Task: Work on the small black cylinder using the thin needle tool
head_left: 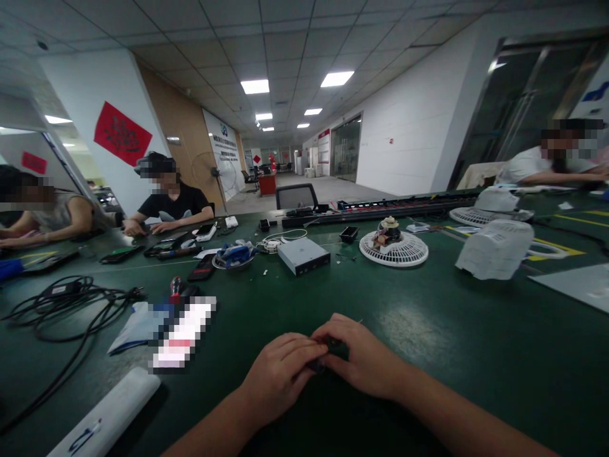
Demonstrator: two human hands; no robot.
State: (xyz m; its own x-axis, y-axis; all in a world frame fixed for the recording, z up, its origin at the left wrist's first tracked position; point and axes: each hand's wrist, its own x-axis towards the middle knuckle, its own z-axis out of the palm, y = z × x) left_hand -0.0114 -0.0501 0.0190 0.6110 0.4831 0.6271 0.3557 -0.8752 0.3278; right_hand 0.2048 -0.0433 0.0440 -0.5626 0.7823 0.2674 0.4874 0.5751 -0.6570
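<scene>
My left hand (283, 374) and my right hand (364, 358) meet low in the middle of the view, over the green table (266, 311). Between their fingertips is a small dark object (318, 365), mostly covered by the fingers, so its kind cannot be made out. Both hands are closed around it. A thin pale tip shows just above the right hand. Beyond the hands lies a grey metal drive box (304, 255).
A white fan grille (394, 247) with a motor and a white housing (497, 249) stand right. Left are black cables (71, 304), a red screwdriver (176, 287), a lit phone (185, 333) and a white case (111, 412). People sit at both sides.
</scene>
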